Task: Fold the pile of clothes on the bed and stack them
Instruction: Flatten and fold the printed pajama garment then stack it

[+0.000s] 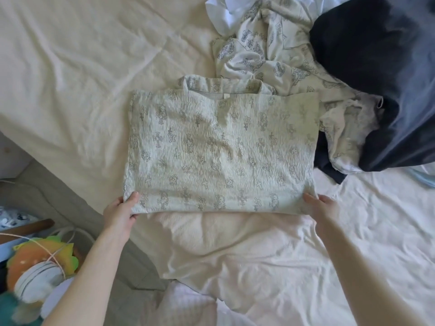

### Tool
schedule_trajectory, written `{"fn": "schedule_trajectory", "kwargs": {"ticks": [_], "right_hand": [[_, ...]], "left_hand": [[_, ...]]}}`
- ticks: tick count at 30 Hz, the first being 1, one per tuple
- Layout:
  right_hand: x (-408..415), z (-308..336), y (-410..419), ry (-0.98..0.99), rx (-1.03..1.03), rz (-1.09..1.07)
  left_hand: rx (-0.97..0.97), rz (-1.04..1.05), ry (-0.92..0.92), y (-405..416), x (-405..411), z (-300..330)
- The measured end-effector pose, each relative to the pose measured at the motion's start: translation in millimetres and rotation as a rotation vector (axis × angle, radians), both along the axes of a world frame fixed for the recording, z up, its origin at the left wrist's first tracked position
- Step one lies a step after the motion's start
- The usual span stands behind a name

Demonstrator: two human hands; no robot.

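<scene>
A pale green patterned garment (221,149) lies folded into a flat rectangle on the bed (70,67), its collar at the far edge. My left hand (121,210) pinches its near left corner, thumb on top. My right hand (321,207) grips the near right corner the same way. Behind and to the right sits the unfolded pile: a crumpled white printed cloth (259,50) and a dark navy garment (381,67) heaped over it.
A cream sheet covers the bed; rumpled white bedding (259,267) lies near me. The bed's left edge drops to a floor area with a colourful plush toy (42,260), a cord and other clutter.
</scene>
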State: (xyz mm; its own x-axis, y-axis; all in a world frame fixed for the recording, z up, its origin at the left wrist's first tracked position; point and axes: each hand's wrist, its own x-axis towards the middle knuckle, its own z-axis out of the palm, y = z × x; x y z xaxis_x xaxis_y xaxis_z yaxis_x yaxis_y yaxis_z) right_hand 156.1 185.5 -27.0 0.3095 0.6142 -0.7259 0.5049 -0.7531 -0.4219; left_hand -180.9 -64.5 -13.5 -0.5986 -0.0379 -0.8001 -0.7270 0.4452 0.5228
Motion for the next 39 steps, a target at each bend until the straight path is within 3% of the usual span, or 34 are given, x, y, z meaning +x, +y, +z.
{"fn": "schedule_trajectory", "kwargs": {"ticks": [3, 6, 9, 11, 14, 18, 22, 25, 27, 32, 39], "right_hand": [[-25, 14, -18, -0.364, 0.346, 0.415], [-60, 26, -59, -0.254, 0.694, 0.958], [-95, 18, -98, -0.113, 0.577, 1.441], [-108, 7, -109, -0.097, 0.403, 1.543], [-115, -2, -100, 0.063, 0.15, 1.423], [-99, 38, -68, 0.733, -0.156, 0.488], [-37, 63, -34, 0.95, -0.06, -0.153], [-5, 63, -17, 0.885, 0.001, -0.181], [2, 56, -10, 0.743, -0.018, -0.173], [-9, 27, 8, 0.443, -0.122, -0.079], [3, 24, 15, 0.36, 0.067, 0.015]], "left_hand": [[0.001, 0.015, 0.011, 5, 3, 1], [-0.021, -0.015, 0.055, 5, 8, 6], [-0.018, -0.04, 0.115, 11, 16, 19], [-0.02, -0.078, 0.206, 21, 22, 33], [-0.027, -0.282, 0.492, 47, 41, 64], [0.159, -0.537, 0.807, 110, 84, 96], [0.374, -0.993, 0.891, 178, 160, 95], [0.255, -1.578, 0.804, 186, 207, 62], [0.052, -1.749, 0.815, 167, 209, 39], [-0.221, -1.638, 0.879, 124, 175, 15], [-0.151, -1.566, 0.887, 122, 180, 1]]}}
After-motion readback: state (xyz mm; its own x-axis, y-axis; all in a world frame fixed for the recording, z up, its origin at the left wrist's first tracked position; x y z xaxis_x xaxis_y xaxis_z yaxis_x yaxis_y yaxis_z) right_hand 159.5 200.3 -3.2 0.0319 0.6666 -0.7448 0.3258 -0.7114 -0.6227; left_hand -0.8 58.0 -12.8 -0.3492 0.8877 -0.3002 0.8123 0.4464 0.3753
